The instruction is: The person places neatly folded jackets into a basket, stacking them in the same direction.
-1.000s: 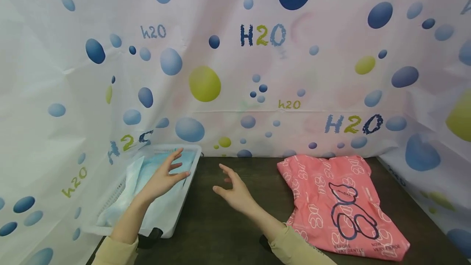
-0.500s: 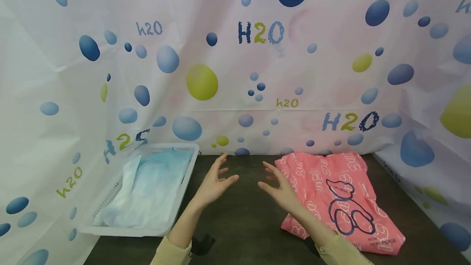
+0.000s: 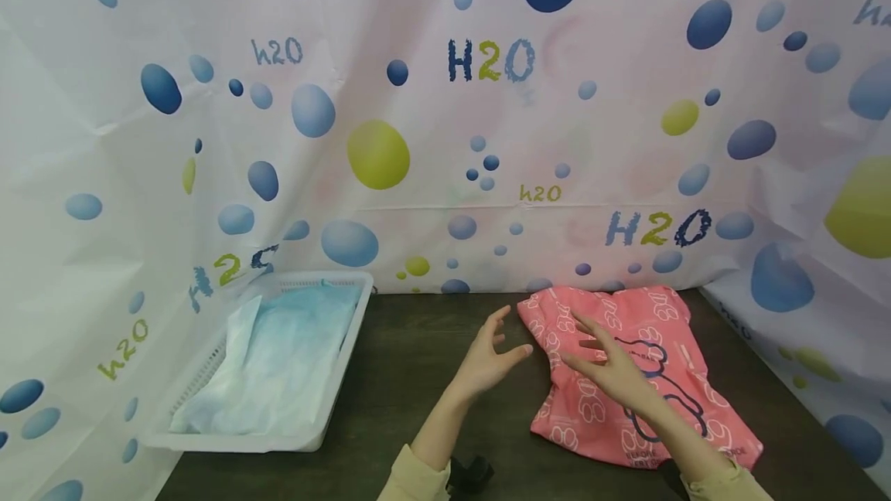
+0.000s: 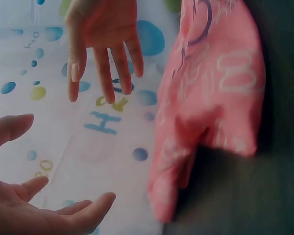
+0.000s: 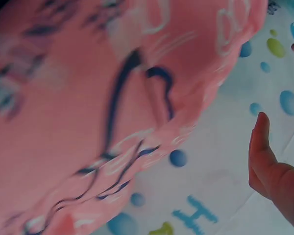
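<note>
A pink plastic bag (image 3: 592, 408) printed with white shapes and a dark bear outline lies on the right of the dark table. My right hand (image 3: 616, 369) hovers over the bag's left half, fingers spread and holding nothing. To its left, my left hand (image 3: 487, 358) is raised over the table beside the bag's left edge, its fingers parted and bare. In the left wrist view the right hand (image 4: 108, 29) hangs beside the pink bag (image 4: 210, 98), apart from it. The right wrist view shows the bag (image 5: 63, 137) close up.
A white plastic basket (image 3: 316, 435) stands on the left of the dark table (image 3: 411, 393), with light blue disposable sheets (image 3: 292, 354) inside. Behind rises a white backdrop (image 3: 445, 122) with blue and green dots and H2O lettering.
Both hands have moved right, from the basket and table middle toward the pink bag. The right hand is now over the bag. Basket and bag have stayed put, while the view has shifted slightly.
</note>
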Available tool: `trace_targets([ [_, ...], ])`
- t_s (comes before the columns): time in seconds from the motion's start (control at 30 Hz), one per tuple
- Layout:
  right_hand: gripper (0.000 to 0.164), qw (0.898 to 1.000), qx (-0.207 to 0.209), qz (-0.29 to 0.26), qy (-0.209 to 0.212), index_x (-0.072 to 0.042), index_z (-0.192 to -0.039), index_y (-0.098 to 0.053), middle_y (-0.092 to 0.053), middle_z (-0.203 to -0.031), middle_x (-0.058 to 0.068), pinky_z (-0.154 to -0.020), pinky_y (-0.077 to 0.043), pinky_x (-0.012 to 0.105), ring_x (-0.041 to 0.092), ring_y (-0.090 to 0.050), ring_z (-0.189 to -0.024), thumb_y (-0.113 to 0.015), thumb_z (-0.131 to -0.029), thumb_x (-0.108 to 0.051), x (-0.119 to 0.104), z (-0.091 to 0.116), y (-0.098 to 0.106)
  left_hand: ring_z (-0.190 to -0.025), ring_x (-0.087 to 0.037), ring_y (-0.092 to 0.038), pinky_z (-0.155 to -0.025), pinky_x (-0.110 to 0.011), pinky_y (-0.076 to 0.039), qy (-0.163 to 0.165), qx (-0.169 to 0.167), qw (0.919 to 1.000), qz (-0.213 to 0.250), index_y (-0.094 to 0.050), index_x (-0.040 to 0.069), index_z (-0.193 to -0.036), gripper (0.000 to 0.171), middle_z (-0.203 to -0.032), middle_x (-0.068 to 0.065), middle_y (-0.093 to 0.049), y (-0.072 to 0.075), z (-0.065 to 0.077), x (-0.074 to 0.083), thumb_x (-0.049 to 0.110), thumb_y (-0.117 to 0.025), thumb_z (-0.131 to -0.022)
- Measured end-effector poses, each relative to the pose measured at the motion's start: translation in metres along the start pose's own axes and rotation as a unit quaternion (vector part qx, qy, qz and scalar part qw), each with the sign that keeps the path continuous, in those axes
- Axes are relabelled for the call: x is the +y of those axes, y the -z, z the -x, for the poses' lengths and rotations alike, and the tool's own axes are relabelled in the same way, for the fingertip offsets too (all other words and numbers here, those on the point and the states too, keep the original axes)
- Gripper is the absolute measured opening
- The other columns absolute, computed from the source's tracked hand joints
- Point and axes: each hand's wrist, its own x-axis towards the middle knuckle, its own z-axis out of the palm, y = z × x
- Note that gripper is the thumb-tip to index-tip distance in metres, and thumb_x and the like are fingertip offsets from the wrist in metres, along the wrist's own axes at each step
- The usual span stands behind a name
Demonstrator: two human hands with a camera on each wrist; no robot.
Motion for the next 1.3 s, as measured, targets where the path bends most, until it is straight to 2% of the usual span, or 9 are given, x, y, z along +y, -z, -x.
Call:
trace_targets([
  [0.2,0.083,0.998,0.009,0.043,-0.042,-0.011,-0.158,-0.01,-0.023,-0.15,0.032,-0.09,-0.045,0.066,0.055,-0.032,-0.13,-0.061,-0.096,-0.034,0.033,0.016,0.038,-0.13,-0.048,-0.039,-0.098,-0.062,-0.041,0.053,-0.025,0.9967,0.056,-0.037,0.015,-0.15,0.07,-0.147,-0.027,-0.033,-0.037,-0.008,-0.014,0.026,-0.07,-0.089],
  [0.33,0.084,0.994,0.029,0.083,-0.06,-0.01,-0.157,-0.011,-0.027,-0.147,0.035,-0.086,-0.047,0.065,0.056,-0.037,-0.125,-0.062,-0.096,-0.036,0.056,0.027,0.058,-0.131,-0.046,-0.038,-0.101,-0.062,-0.038,0.065,-0.013,0.9968,0.045,-0.039,0.013,-0.149,0.069,-0.146,-0.027,-0.035,-0.055,-0.012,-0.024,0.023,-0.07,-0.087],
  [0.53,0.086,0.986,0.08,0.125,-0.082,-0.003,-0.155,-0.014,-0.031,-0.142,0.039,-0.082,-0.048,0.063,0.056,-0.042,-0.119,-0.062,-0.096,-0.041,0.086,0.041,0.079,-0.117,-0.043,-0.047,-0.092,-0.057,-0.044,0.098,0.006,0.9945,0.035,-0.047,0.017,-0.144,0.065,-0.141,-0.026,-0.036,-0.08,-0.021,-0.039,0.022,-0.073,-0.084],
  [0.7,0.086,0.978,0.116,0.138,-0.1,0.005,-0.152,-0.017,-0.03,-0.139,0.041,-0.089,-0.035,0.071,0.06,-0.031,-0.123,-0.061,-0.096,-0.042,0.114,0.045,0.097,-0.125,-0.043,-0.041,-0.098,-0.058,-0.041,0.108,0.012,0.9927,0.053,-0.053,0.019,-0.14,0.061,-0.142,-0.026,-0.037,-0.095,-0.025,-0.045,0.021,-0.075,-0.083],
  [0.8,0.088,0.982,0.08,0.104,-0.136,0.004,-0.153,-0.011,-0.023,-0.142,0.041,-0.091,-0.028,0.074,0.061,-0.021,-0.127,-0.058,-0.097,-0.044,0.127,0.043,0.108,-0.126,-0.042,-0.04,-0.098,-0.057,-0.041,0.107,0.007,0.9921,0.065,-0.053,0.02,-0.14,0.06,-0.144,-0.026,-0.036,-0.099,-0.028,-0.048,0.021,-0.074,-0.084],
  [0.97,0.089,0.98,-0.011,0.011,-0.2,-0.003,-0.155,0.0,-0.008,-0.147,0.038,-0.092,-0.036,0.062,0.055,-0.022,-0.126,-0.052,-0.098,-0.047,0.138,0.031,0.119,-0.119,-0.035,-0.049,-0.093,-0.051,-0.048,0.109,-0.041,0.9888,0.094,-0.05,0.024,-0.143,0.061,-0.149,-0.023,-0.032,-0.096,-0.035,-0.057,0.023,-0.072,-0.087],
  [1.1,0.092,0.975,-0.031,-0.024,-0.219,-0.003,-0.154,0.005,-0.001,-0.149,0.039,-0.093,-0.039,0.055,0.054,-0.021,-0.126,-0.052,-0.098,-0.046,0.141,0.025,0.123,-0.111,-0.026,-0.056,-0.092,-0.047,-0.05,0.111,-0.093,0.9815,0.125,-0.05,0.027,-0.144,0.058,-0.145,-0.012,-0.041,-0.095,-0.04,-0.063,0.023,-0.071,-0.09],
  [1.17,0.093,0.972,-0.035,-0.041,-0.227,-0.004,-0.154,0.007,0.001,-0.148,0.04,-0.09,-0.044,0.05,0.05,-0.033,-0.122,-0.053,-0.097,-0.046,0.141,0.023,0.122,-0.112,-0.023,-0.056,-0.094,-0.046,-0.05,0.108,-0.115,0.9773,0.141,-0.05,0.027,-0.143,0.057,-0.144,-0.007,-0.044,-0.096,-0.043,-0.064,0.021,-0.07,-0.091],
  [1.3,0.093,0.969,-0.056,-0.055,-0.233,-0.009,-0.155,0.007,0.005,-0.148,0.041,-0.079,-0.049,0.039,0.047,-0.041,-0.116,-0.056,-0.096,-0.044,0.144,0.021,0.12,-0.113,-0.025,-0.057,-0.095,-0.043,-0.05,0.102,-0.127,0.9735,0.161,-0.051,0.027,-0.143,0.056,-0.145,-0.005,-0.043,-0.103,-0.047,-0.067,0.017,-0.07,-0.09],
])
